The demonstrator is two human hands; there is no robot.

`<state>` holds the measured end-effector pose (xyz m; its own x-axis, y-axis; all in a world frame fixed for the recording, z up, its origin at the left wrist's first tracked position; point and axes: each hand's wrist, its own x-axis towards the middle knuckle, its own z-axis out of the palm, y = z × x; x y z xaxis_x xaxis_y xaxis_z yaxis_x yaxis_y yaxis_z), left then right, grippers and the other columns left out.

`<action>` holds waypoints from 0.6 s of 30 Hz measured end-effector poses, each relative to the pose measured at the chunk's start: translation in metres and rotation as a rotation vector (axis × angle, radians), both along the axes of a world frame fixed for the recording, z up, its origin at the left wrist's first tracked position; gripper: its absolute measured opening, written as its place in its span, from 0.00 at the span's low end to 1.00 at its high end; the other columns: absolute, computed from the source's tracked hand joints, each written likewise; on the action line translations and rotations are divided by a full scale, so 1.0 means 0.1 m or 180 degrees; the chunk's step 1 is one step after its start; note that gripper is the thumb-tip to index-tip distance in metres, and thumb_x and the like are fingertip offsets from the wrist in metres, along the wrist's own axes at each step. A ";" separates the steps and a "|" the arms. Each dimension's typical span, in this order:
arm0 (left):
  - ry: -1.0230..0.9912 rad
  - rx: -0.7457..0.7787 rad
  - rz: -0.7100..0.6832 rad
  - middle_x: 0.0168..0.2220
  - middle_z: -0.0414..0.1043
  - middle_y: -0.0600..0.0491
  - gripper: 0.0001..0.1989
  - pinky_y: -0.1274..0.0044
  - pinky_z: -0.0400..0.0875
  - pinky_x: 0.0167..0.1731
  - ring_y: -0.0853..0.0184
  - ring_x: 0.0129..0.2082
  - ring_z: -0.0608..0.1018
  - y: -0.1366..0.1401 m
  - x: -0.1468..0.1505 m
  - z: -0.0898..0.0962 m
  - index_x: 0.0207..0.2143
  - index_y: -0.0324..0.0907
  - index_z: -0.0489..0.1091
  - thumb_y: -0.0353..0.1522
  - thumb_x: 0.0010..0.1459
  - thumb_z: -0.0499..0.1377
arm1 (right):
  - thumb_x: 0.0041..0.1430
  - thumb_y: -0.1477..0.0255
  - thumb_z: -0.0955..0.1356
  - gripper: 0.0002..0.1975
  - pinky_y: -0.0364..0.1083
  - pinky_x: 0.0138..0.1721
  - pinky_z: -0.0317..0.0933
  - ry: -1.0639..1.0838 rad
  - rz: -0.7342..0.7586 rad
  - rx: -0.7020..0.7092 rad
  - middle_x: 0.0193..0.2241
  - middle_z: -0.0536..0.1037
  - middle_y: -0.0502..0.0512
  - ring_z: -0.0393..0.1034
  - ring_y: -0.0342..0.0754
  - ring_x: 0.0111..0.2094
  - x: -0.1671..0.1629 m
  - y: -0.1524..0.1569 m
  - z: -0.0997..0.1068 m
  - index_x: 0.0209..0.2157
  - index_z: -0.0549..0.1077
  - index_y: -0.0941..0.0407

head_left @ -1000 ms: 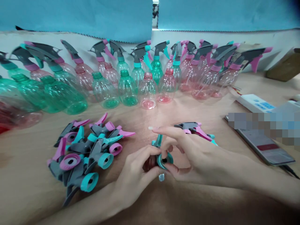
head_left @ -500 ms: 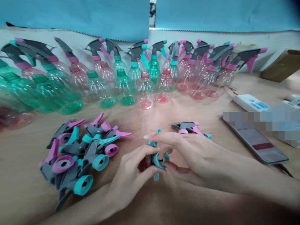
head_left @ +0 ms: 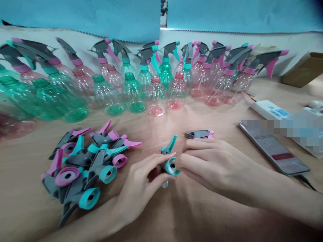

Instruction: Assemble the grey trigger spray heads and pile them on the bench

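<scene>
My left hand (head_left: 137, 185) is closed around a grey spray trigger head (head_left: 169, 166) with a teal collar and lever. The collar's open end faces right and toward me. My right hand (head_left: 210, 166) is just right of that collar, its fingers curled together at the rim; anything within them is hidden. Behind the right hand lies a grey and pink spray trigger head (head_left: 199, 134), partly covered. To the left of my left hand is a loose pile of spray trigger heads (head_left: 94, 168), with teal or pink collars and levers.
Several open-necked green and pink clear bottles (head_left: 133, 95) stand across the table, and behind them are bottles with spray heads fitted (head_left: 144, 69). On the right lie a phone (head_left: 274, 148) with a cable and a white power strip (head_left: 270, 109). A brown box (head_left: 304, 69) is farther back.
My right hand's fingers have drawn off the teal collar and curled in beside it, coming down over the loose pink spray head. The held head's lever has tilted right.
</scene>
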<state>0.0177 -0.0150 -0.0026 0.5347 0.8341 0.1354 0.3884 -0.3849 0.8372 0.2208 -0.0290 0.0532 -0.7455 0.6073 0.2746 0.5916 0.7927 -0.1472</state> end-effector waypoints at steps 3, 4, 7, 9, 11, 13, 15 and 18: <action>-0.0053 -0.0013 -0.0100 0.35 0.73 0.57 0.18 0.79 0.68 0.32 0.70 0.30 0.72 0.00 0.00 0.00 0.49 0.48 0.69 0.27 0.56 0.60 | 0.63 0.81 0.55 0.14 0.45 0.28 0.54 -0.0010 0.0017 -0.0104 0.27 0.70 0.56 0.61 0.46 0.28 0.01 -0.02 0.00 0.29 0.67 0.59; -0.0060 -0.0024 -0.0136 0.37 0.74 0.56 0.19 0.79 0.69 0.33 0.69 0.32 0.73 0.00 -0.01 0.00 0.50 0.48 0.68 0.27 0.56 0.60 | 0.63 0.81 0.55 0.14 0.45 0.28 0.54 0.0026 0.0056 -0.0128 0.27 0.70 0.56 0.62 0.46 0.28 0.01 -0.02 0.00 0.29 0.67 0.59; -0.0084 -0.0021 -0.0218 0.43 0.73 0.56 0.20 0.77 0.69 0.40 0.68 0.39 0.75 0.00 -0.03 -0.01 0.53 0.50 0.65 0.27 0.59 0.58 | 0.65 0.80 0.55 0.15 0.44 0.31 0.57 0.0084 0.0222 -0.0183 0.30 0.73 0.56 0.64 0.45 0.32 0.02 0.01 0.01 0.30 0.68 0.59; -0.0086 -0.0040 -0.0279 0.45 0.73 0.55 0.20 0.76 0.69 0.44 0.66 0.43 0.74 0.00 -0.03 -0.01 0.54 0.50 0.64 0.28 0.60 0.56 | 0.65 0.80 0.57 0.13 0.45 0.34 0.58 0.0035 0.0290 -0.0180 0.30 0.74 0.55 0.65 0.46 0.35 0.03 0.02 0.02 0.30 0.68 0.59; -0.0083 -0.0062 -0.0319 0.46 0.72 0.55 0.19 0.75 0.68 0.45 0.65 0.46 0.74 0.01 -0.03 0.01 0.54 0.50 0.64 0.29 0.61 0.55 | 0.63 0.81 0.58 0.12 0.45 0.35 0.58 -0.0014 0.0329 -0.0132 0.29 0.74 0.54 0.65 0.47 0.35 0.03 0.03 0.03 0.31 0.69 0.59; -0.0090 -0.0050 -0.0337 0.46 0.72 0.54 0.18 0.74 0.68 0.47 0.64 0.47 0.73 0.01 -0.02 0.02 0.54 0.49 0.64 0.29 0.62 0.54 | 0.62 0.83 0.58 0.12 0.46 0.34 0.57 0.0002 0.0357 -0.0034 0.26 0.74 0.53 0.65 0.47 0.34 0.03 0.03 0.05 0.30 0.69 0.59; -0.0110 -0.0012 -0.0352 0.46 0.72 0.54 0.17 0.75 0.68 0.47 0.65 0.46 0.73 0.01 -0.01 0.03 0.54 0.49 0.64 0.29 0.62 0.54 | 0.62 0.84 0.58 0.13 0.45 0.32 0.57 0.0077 0.0416 -0.0012 0.25 0.73 0.51 0.64 0.46 0.32 0.03 0.04 0.05 0.29 0.69 0.59; -0.0098 0.0030 -0.0403 0.46 0.72 0.55 0.18 0.76 0.69 0.44 0.66 0.44 0.74 0.01 0.00 0.04 0.53 0.49 0.64 0.29 0.61 0.54 | 0.60 0.83 0.59 0.11 0.45 0.34 0.58 0.0164 0.0412 -0.0281 0.27 0.73 0.51 0.65 0.45 0.32 0.03 0.06 0.04 0.29 0.69 0.58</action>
